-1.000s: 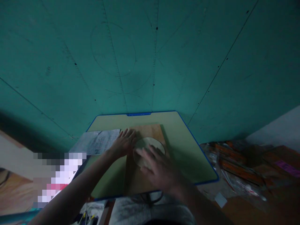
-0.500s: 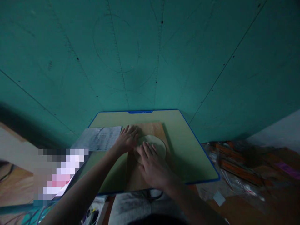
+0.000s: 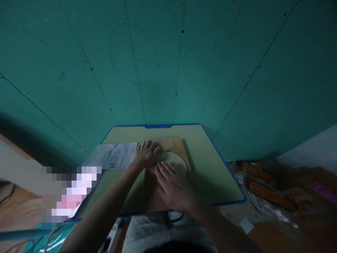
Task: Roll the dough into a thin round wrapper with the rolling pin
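A flat, round, pale disc (image 3: 177, 163) lies on a wooden board (image 3: 175, 143); I cannot make out its material. My right hand (image 3: 175, 186) rests flat over its near left part, fingers stretched forward and lying close together. At the board's left edge, my left hand (image 3: 147, 154) is spread with its fingers pointing away from me and its thumb side by the disc's rim. Neither hand is wrapped round anything. Part of the disc is hidden beneath the hands.
The wooden board sits on a pale tabletop (image 3: 210, 168) with a blue edge, against a green wall (image 3: 163, 63). Printed paper (image 3: 118, 156) lies left of the board. Orange objects and plastic wrapping (image 3: 271, 196) lie on the floor at right. My lap is below.
My right hand has slid slightly towards me on the disc, its fingertips now lower. The left hand has turned a little, its thumb now further out. The view has shifted slightly.
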The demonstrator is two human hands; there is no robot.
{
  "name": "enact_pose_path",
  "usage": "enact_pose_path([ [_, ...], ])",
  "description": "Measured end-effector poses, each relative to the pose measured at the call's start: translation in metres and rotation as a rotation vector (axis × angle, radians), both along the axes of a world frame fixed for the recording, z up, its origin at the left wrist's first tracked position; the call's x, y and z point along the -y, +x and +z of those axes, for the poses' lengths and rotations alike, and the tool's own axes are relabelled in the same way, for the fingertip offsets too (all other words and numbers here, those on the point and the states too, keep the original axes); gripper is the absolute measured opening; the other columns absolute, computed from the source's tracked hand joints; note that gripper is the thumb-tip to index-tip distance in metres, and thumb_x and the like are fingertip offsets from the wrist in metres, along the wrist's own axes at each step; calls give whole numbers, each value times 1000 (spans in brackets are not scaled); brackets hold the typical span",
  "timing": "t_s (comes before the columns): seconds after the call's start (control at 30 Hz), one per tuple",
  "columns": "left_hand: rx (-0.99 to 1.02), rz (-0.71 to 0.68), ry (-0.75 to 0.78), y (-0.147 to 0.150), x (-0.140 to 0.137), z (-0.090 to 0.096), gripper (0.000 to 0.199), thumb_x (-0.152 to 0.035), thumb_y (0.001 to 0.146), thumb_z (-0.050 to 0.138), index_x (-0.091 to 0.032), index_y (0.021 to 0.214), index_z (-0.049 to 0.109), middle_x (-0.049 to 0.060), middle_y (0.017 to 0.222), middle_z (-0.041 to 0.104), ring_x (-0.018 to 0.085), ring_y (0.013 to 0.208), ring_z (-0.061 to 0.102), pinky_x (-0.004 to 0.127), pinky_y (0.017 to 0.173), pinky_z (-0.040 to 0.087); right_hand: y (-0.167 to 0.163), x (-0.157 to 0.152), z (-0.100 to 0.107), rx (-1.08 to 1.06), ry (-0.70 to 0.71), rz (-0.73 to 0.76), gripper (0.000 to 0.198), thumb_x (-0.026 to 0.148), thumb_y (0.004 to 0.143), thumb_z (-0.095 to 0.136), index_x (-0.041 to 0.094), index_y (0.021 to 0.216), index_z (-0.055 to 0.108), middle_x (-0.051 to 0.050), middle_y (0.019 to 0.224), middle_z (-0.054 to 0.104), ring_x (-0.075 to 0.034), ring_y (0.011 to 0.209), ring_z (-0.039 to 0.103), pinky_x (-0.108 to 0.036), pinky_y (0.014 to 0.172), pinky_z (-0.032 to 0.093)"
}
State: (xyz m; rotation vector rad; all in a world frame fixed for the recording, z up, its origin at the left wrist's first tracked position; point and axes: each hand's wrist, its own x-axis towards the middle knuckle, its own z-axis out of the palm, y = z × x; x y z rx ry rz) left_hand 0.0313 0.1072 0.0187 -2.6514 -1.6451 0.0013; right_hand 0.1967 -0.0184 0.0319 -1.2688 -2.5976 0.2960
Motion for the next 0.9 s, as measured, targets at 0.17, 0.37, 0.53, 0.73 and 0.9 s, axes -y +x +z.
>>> enact_pose_path([
  [0.17,78,36,66,-38,42,-15,44,-39,101,38,-30,142,51,10,153,50,36,149,31,60,116,32,4,1,5,-27,2,-16,52,33,103,43,11,150,43,-16,159,40,-26,150,31,-45,125,22],
  [0.37,112,99,102,-31,43,-15,51,-43,103,32,-20,144,51,16,150,53,35,146,38,57,114,37,5,-19,-5,-8,104,-247,49,35,103,43,9,144,51,-20,154,46,-32,147,35,-54,122,25],
  [0.53,147,47,339,-34,77,-26,53,-45,103,34,-17,145,50,20,148,53,37,144,42,56,110,43,5,-4,-12,9,135,-178,56,44,103,44,7,143,52,-21,153,46,-33,147,36,-53,123,24],
  [0.73,150,-178,401,-64,134,-41,43,-41,100,45,-16,131,58,18,151,50,37,148,34,58,110,45,24,29,-17,3,139,-69,51,36,99,54,12,144,52,-16,148,53,-30,139,47,-48,120,34],
  [0.9,189,-209,293,-67,110,-25,28,-25,97,48,-17,119,64,15,143,59,31,142,45,51,110,48,46,-7,-10,-8,144,-173,42,37,99,55,13,134,60,-18,145,55,-33,135,49,-51,115,38],
])
